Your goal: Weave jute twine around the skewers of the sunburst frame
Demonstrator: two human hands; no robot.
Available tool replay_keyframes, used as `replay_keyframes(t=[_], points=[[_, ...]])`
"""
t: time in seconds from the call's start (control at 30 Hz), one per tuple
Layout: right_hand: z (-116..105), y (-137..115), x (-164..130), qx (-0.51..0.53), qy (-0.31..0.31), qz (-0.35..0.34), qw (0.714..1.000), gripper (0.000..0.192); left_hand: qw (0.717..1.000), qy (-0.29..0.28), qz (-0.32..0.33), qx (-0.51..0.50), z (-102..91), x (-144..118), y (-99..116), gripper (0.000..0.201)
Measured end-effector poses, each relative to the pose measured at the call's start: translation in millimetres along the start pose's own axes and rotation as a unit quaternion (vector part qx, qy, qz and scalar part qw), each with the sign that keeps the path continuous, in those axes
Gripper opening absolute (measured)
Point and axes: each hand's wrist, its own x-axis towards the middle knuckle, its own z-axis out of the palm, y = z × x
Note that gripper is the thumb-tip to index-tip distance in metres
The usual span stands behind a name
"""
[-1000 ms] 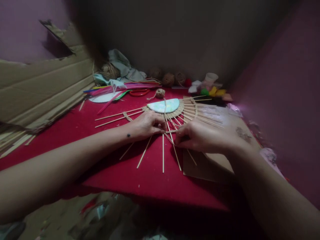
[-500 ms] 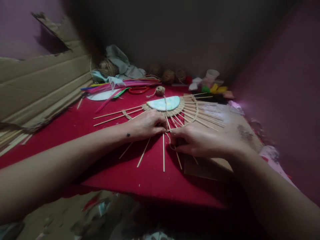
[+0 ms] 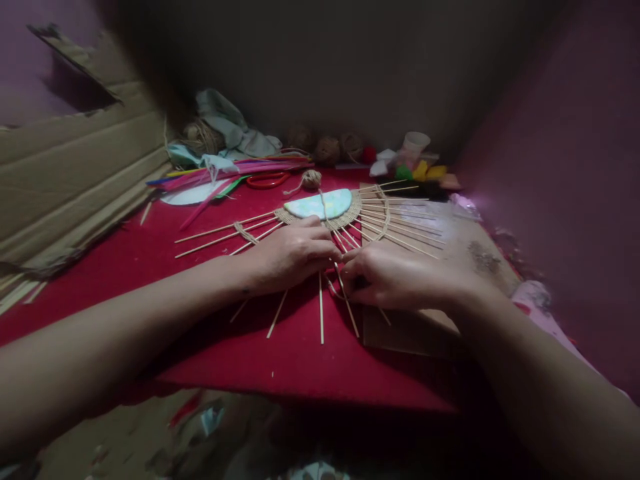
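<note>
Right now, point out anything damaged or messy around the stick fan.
The cardboard sheet at left has a ragged, torn top edge. Paper scraps litter the floor below the red table. The sticks themselves fan out evenly under both hands.

Half-round stick sunburst (image 3: 320, 220), flat on red table (image 3: 300, 360)

Two bare forearms, no sleeves, small dark mark near left wrist (image 3: 245, 291)
</note>
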Motion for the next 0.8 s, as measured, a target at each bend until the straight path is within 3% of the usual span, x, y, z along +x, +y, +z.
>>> replay_keyframes(t=[0.23, 0.37, 0.53, 0.8], points=[[-4.1, -4.2, -3.0, -0.027, -0.011, 0.006, 1.000, 0.014, 0.992, -0.027, -0.048, -0.110, -3.2, 3.1, -6.2, 0.013], [-9.2, -6.8, -6.5, -0.022, -0.014, 0.007, 1.000, 0.015, 0.997, -0.068, 0.018, -0.033, -3.8, 11.4, -3.9, 0.021], [-12.8, -7.0, -8.3, -0.011, -0.038, 0.002, 0.999, 0.018, 0.981, -0.154, 0.109, 0.043, -6.1, 23.0, 4.2, 0.026], [-22.1, -3.4, -14.7, 0.055, -0.073, -0.022, 0.996, 0.015, 0.981, -0.155, 0.110, 0.028, -1.7, 23.0, -1.2, 0.022]])
